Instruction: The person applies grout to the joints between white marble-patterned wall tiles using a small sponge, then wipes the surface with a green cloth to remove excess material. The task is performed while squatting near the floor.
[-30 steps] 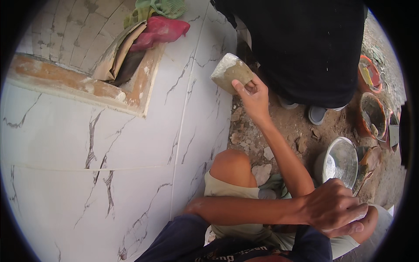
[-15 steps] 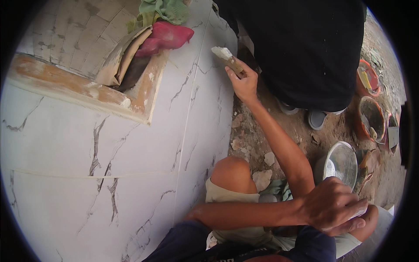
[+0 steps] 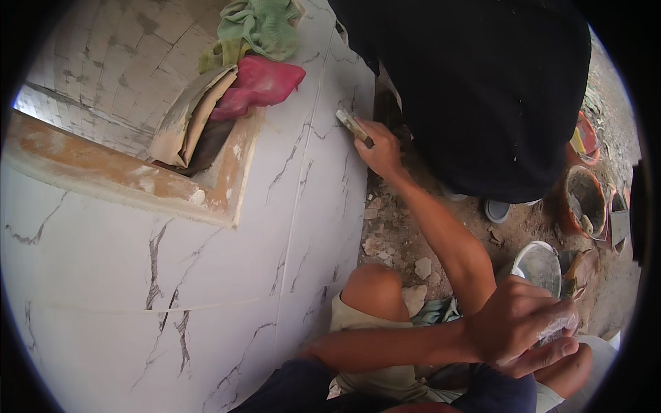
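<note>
My right hand (image 3: 381, 150) grips a small brownish flat spreader (image 3: 355, 129) with a pale edge. That edge lies at the white, grey-veined tile wall (image 3: 275, 206), near a joint; I cannot tell whether it touches. Across my right arm lies my left forearm, ending in my left hand (image 3: 527, 322) at the lower right. The left fingers are curled closed, with white paste smeared on them and on something between them that I cannot make out.
A person in black clothing (image 3: 482, 89) stands close on the right. A wooden frame (image 3: 124, 162) edges an opening holding cardboard (image 3: 189, 120), a pink cloth (image 3: 265, 86) and a green cloth (image 3: 265, 27). A white-rimmed bucket (image 3: 538, 265) and an orange bucket (image 3: 571, 220) stand on rubble-strewn ground.
My right hand has lowered the spreader and turned it toward the wall; the white lump on its tip no longer shows. My left hand stays closed, and the view has tilted slightly.
</note>
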`<state>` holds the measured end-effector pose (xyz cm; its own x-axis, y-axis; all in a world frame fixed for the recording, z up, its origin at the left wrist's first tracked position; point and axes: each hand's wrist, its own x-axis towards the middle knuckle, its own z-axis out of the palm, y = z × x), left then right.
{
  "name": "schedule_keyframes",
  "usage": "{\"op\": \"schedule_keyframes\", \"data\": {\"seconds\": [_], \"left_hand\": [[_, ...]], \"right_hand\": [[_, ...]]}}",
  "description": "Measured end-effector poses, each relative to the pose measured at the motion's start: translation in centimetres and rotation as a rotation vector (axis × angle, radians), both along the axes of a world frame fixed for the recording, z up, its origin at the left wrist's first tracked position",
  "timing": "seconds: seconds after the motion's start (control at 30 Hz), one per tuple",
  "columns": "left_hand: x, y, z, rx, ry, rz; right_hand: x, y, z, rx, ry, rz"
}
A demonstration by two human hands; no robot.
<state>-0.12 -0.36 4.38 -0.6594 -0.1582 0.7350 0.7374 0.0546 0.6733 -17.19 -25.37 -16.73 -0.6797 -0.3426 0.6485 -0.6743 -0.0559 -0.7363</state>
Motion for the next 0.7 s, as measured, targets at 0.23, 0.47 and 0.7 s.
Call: {"op": "schedule_keyframes", "data": {"seconds": [0.23,0.47,0.7], "left_hand": [[-0.1,-0.4,-0.4,-0.021,-0.066,-0.07],[-0.5,0.1,0.8,0.158,-0.01,0.004],[-0.5,-0.4,-1.4,0.021,-0.07,-0.065]], "right_hand": [[-2.3,-4.3,7.5,-0.066,-0.189,-0.212],[-4.4,-5.3,10.0,-0.113,-0.196,-0.192],[1.9,2.1,8.6,-0.022,0.079,0.279]]}}
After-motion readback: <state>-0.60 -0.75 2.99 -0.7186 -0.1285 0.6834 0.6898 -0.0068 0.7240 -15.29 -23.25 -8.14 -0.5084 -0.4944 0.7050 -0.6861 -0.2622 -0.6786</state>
